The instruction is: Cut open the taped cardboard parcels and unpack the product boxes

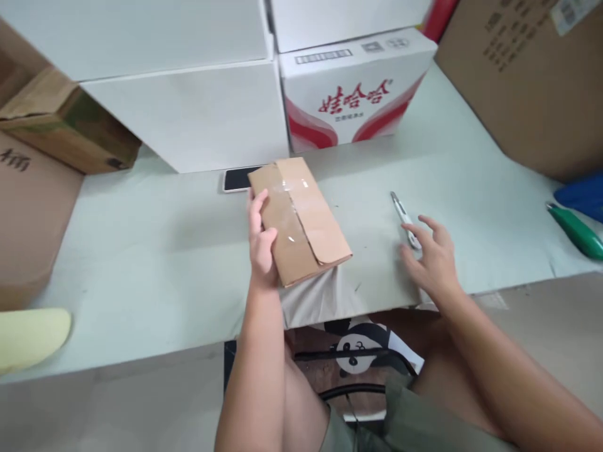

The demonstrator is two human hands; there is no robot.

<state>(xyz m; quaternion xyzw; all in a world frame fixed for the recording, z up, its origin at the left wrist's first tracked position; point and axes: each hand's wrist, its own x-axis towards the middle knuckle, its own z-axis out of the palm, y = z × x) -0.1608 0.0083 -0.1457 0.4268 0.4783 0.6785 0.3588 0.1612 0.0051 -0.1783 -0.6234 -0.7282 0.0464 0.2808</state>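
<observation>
A flat brown cardboard box (301,216), taped along its flap, lies tilted on the pale table (164,251). My left hand (260,242) grips the box's left edge, thumb on top. My right hand (431,257) hovers over the table to the right with fingers spread, its fingertips touching or just over a small white-handled cutter (404,220). Nothing is held in the right hand.
A black phone (237,179) lies behind the box. White boxes (198,107) and a red-printed carton (353,94) stand along the back. Brown cartons sit at left (66,125) and right (527,75). A green-handled tool (577,231) lies far right, a pale yellow object (31,339) near left.
</observation>
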